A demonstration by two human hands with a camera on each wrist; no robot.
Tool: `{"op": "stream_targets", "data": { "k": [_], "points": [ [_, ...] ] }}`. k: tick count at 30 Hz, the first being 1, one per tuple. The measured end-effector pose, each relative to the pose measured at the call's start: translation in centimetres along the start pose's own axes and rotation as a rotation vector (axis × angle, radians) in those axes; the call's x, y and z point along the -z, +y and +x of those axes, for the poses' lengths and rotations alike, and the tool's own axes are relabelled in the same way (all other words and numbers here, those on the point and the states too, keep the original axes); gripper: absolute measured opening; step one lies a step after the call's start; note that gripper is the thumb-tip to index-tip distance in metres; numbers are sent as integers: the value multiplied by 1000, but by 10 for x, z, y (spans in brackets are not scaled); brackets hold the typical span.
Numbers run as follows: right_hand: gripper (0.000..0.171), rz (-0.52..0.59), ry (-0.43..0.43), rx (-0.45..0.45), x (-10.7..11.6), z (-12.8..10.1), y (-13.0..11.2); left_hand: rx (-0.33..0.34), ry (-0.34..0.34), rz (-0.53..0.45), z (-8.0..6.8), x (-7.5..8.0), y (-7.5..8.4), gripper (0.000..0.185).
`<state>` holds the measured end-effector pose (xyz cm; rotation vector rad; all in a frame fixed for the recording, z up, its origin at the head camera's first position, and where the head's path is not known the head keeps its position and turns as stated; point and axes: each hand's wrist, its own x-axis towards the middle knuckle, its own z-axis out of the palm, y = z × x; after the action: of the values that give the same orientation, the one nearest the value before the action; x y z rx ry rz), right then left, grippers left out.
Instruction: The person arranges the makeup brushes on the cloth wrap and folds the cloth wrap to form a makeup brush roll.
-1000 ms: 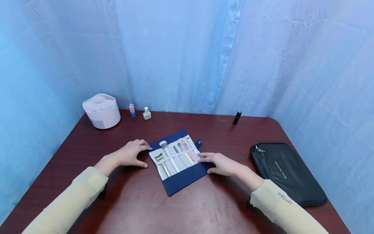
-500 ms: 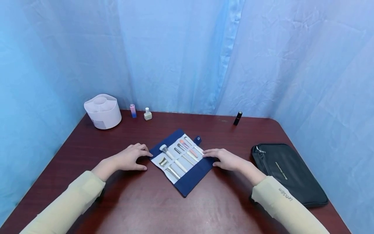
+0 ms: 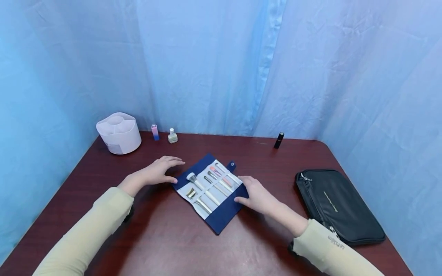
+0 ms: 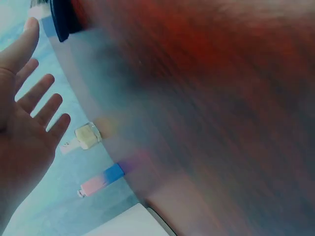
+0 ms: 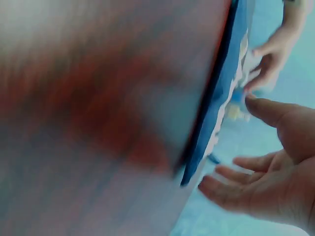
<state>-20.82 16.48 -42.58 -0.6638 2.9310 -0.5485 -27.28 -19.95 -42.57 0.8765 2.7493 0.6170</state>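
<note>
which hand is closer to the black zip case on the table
The right hand. It rests on the right edge of the brush roll, just left of the black case. The left hand is beyond the roll's far side.

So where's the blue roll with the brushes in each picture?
Head: brush roll lies open mid-table, between both hands.
Left wrist: only a dark blurred corner at top left, probably the roll.
Right wrist: its blue edge runs down the right side, blurred.
Shared landmark: the dark red table.
</note>
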Motion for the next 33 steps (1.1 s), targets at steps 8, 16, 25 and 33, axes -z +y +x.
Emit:
{"op": "stream_targets", "data": {
  "k": [8,16,25,33],
  "points": [
    [92,-130,-52,-84,-16,-7,-13,8,-156,-46,11,-6,-3,78],
    [90,-174,-108,-73,-14,-7,-9,40,-222,-4,11,-7,0,78],
    [88,-149,-165,-11,-10,3,8,44,-185,-5,1,-14,5,82],
    [87,-73,-211,45,-3,10,25,10,-182,25,-8,-22,18,98]
  ]
}}
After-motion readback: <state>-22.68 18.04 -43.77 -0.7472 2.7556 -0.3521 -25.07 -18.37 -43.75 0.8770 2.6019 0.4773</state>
